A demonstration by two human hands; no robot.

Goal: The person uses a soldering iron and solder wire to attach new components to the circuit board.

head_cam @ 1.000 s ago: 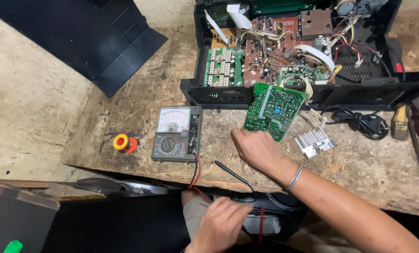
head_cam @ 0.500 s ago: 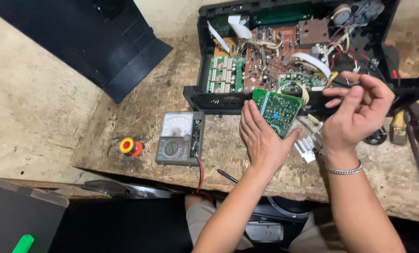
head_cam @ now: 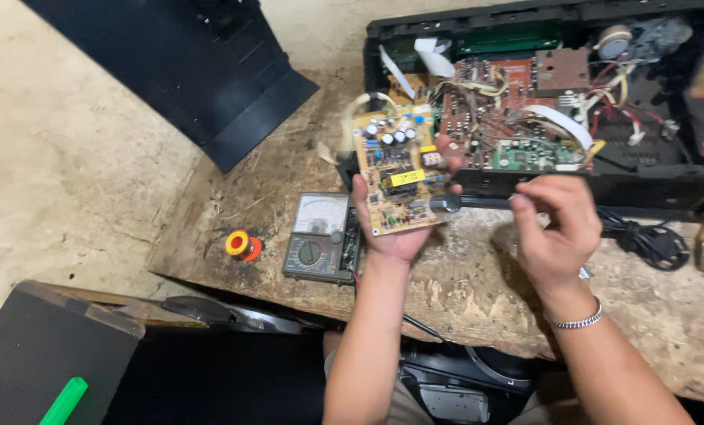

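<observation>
My left hand (head_cam: 393, 238) holds up a tan circuit board (head_cam: 399, 175), component side towards me, with small capacitors and a yellow part on it. The board hovers over the wooden bench (head_cam: 478, 275), in front of the left end of an open black chassis (head_cam: 667, 193). My right hand (head_cam: 555, 230) is just right of the board, fingers curled around a thin dark rod-like tool (head_cam: 478, 202). The tool's rounded end touches the board's right edge.
An analog multimeter (head_cam: 316, 236) lies left of my left wrist, with a red and yellow solder spool (head_cam: 242, 245) beyond it. A black cover panel (head_cam: 210, 71) lies at the top left. A coiled black cord (head_cam: 652, 242) sits at the right, and a green marker (head_cam: 64, 400) at the bottom left.
The board showed its green underside before and now shows its component side. My right hand came up from below the bench, then closed on the dark tool beside the board.
</observation>
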